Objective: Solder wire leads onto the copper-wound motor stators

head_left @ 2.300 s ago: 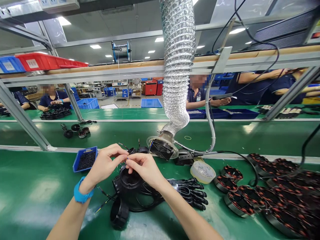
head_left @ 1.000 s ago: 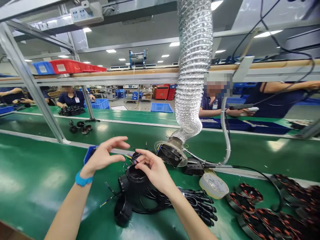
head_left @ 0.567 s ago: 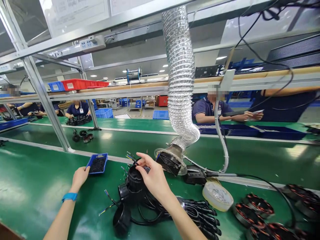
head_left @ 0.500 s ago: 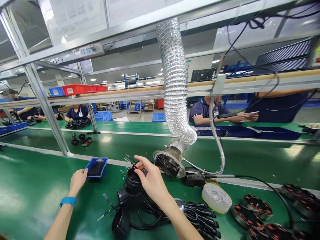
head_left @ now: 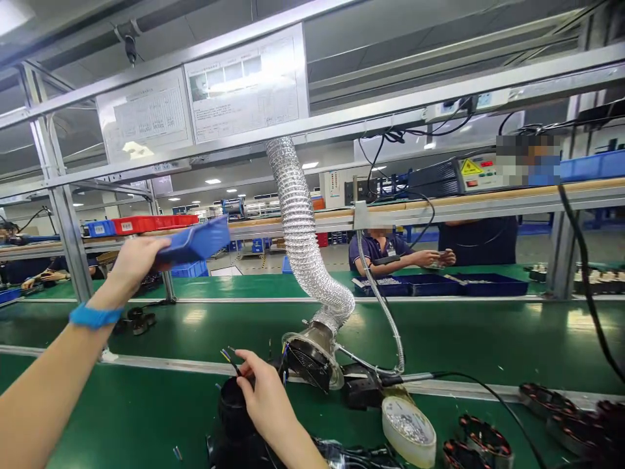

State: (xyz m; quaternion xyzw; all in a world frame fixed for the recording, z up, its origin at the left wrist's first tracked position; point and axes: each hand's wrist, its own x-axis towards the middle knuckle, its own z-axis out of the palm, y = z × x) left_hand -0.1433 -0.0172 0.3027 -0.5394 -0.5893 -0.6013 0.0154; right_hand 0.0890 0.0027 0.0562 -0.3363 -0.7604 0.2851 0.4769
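Note:
My left hand (head_left: pixel 131 259), with a blue wristband, is raised high at the left and grips a small blue tray (head_left: pixel 195 241) held up in the air. My right hand (head_left: pixel 266 398) rests low in the middle on a black round plastic housing (head_left: pixel 233 417), fingers pinched near the coloured wire ends (head_left: pixel 227 356) that stick up from it. The housing stands on the green bench (head_left: pixel 122 417).
A silver flexible duct (head_left: pixel 303 241) ends in a fan hood (head_left: pixel 312 358) just right of my right hand. A roll of tape (head_left: pixel 409 431) and copper-wound stators (head_left: pixel 476 446) lie at the right. Other workers sit across the green conveyor (head_left: pixel 439 332). Metal frame posts (head_left: pixel 68 241) stand left.
My left hand left the wires, reached to the blue tray on the bench, took hold of it and lifted it up. My right hand stayed on the housing. The view tilted upward.

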